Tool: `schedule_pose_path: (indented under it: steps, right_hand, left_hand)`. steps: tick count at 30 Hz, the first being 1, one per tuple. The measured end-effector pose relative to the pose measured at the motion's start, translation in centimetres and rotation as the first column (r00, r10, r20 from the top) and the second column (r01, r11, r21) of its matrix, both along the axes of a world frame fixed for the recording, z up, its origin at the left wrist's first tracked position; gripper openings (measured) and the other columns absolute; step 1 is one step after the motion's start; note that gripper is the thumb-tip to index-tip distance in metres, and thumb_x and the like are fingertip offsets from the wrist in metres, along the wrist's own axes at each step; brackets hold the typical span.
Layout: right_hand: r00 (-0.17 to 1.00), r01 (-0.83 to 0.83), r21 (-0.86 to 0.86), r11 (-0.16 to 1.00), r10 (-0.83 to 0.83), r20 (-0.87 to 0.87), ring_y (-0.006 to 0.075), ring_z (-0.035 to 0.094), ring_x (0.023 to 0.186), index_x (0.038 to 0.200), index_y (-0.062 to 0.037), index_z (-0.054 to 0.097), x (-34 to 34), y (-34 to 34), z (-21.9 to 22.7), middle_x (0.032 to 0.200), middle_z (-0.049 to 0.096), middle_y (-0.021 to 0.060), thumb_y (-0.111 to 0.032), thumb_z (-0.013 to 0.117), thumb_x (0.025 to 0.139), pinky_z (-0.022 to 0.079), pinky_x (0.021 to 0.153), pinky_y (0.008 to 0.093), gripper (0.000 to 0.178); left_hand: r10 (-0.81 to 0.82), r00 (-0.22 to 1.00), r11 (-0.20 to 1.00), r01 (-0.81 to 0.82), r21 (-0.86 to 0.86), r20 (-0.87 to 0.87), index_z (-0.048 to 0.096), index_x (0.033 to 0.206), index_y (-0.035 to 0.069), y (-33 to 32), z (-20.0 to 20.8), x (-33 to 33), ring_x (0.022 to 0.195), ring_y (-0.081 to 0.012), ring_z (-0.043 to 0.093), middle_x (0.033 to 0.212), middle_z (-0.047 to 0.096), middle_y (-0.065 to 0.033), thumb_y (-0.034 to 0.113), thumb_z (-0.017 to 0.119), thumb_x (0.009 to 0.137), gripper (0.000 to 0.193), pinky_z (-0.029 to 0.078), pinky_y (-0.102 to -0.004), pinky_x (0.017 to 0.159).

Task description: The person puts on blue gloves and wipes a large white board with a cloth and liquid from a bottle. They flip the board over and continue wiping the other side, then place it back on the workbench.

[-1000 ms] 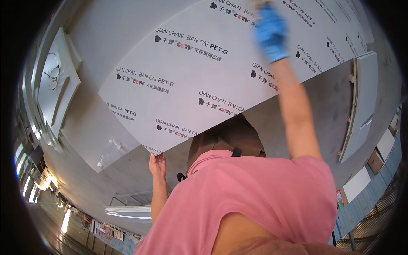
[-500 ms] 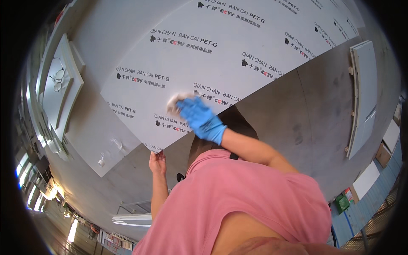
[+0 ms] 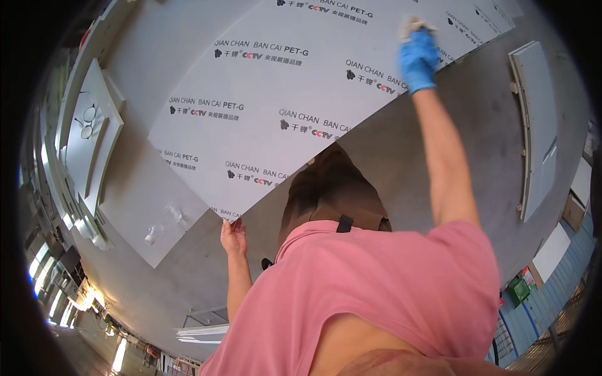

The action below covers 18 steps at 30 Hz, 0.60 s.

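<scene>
A large white board with rows of printed marks on its face fills the upper middle. My left hand, bare, grips its near left corner, the thumb over the edge and the other fingers partly hidden. Far out at the upper right, my right hand wears a blue glove. Its fingers are closed on a whitish cloth, which lies against the board's face close to its right edge. The glove and cloth are slightly blurred.
Under the printed board, a plain pale sheet carries a clear plastic bottle on its side. Eyeglasses rest on stacked panels at the left. Another panel stack lies on the floor at right; a green bin stands beyond.
My right hand has swept the cloth from the near middle of the board to its far right, and that arm is now stretched out. My left hand keeps hold of the corner.
</scene>
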State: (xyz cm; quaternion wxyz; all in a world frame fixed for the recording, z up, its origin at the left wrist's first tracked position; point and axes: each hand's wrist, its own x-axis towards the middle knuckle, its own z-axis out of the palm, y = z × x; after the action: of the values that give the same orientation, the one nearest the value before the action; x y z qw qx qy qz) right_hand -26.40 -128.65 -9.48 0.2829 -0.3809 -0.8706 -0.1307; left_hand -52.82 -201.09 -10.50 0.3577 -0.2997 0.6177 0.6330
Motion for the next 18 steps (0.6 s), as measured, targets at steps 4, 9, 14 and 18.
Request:
schedule_pose_path:
  steps: [4,9,14,18]
  right_hand:
    - [0.962,-0.273,-0.373,0.887,0.244,-0.124,0.0245,0.066,0.115,0.136,-0.0045,0.059,-12.3,-23.7,4.3,0.116,0.067,0.0104,-0.021,0.054,0.101,0.055,0.099,0.0403,0.040]
    - [0.774,-0.632,-0.405,0.660,0.562,-0.292,0.0305,0.066,0.118,0.129,-0.0046,0.063,-15.6,-38.7,4.9,0.122,0.066,0.0174,-0.013,0.055,0.095,0.051,0.109,0.0456,0.036]
    - [0.971,-0.240,-0.317,0.918,0.231,-0.067,0.0257,0.065,0.116,0.123,-0.0040,0.067,-4.0,-23.8,4.1,0.121,0.068,0.0091,-0.013,0.058,0.090,0.052,0.098,0.0379,0.036]
    - [0.979,0.162,-0.128,0.978,-0.176,-0.102,0.0441,0.057,0.128,0.137,0.0009,0.059,6.6,-10.2,-0.3,0.140,0.059,0.0254,-0.019,0.055,0.103,0.046,0.108,0.0542,0.040]
  left_hand:
    - [-0.027,0.999,0.999,0.027,0.020,-0.020,0.064,0.126,0.010,-0.6,-0.1,-0.6,0.103,-0.0237,0.069,0.114,0.074,-0.0059,0.028,0.060,0.109,0.026,0.052,-0.0405,0.088]
    - [-0.032,0.999,0.999,0.032,0.011,-0.015,0.064,0.126,0.009,-0.3,-0.2,-1.8,0.100,-0.0237,0.070,0.112,0.074,-0.0062,0.027,0.060,0.109,0.026,0.053,-0.0397,0.087]
    - [-0.014,0.999,0.999,0.012,-0.038,-0.035,0.063,0.128,0.009,-1.9,-0.3,-0.9,0.101,-0.0230,0.068,0.112,0.073,-0.0056,0.027,0.060,0.109,0.026,0.053,-0.0398,0.086]
    - [-0.080,0.994,0.997,0.081,0.008,-0.071,0.063,0.129,0.010,0.1,-1.1,-1.5,0.102,-0.0231,0.066,0.115,0.072,-0.0056,0.028,0.059,0.109,0.027,0.052,-0.0403,0.087]
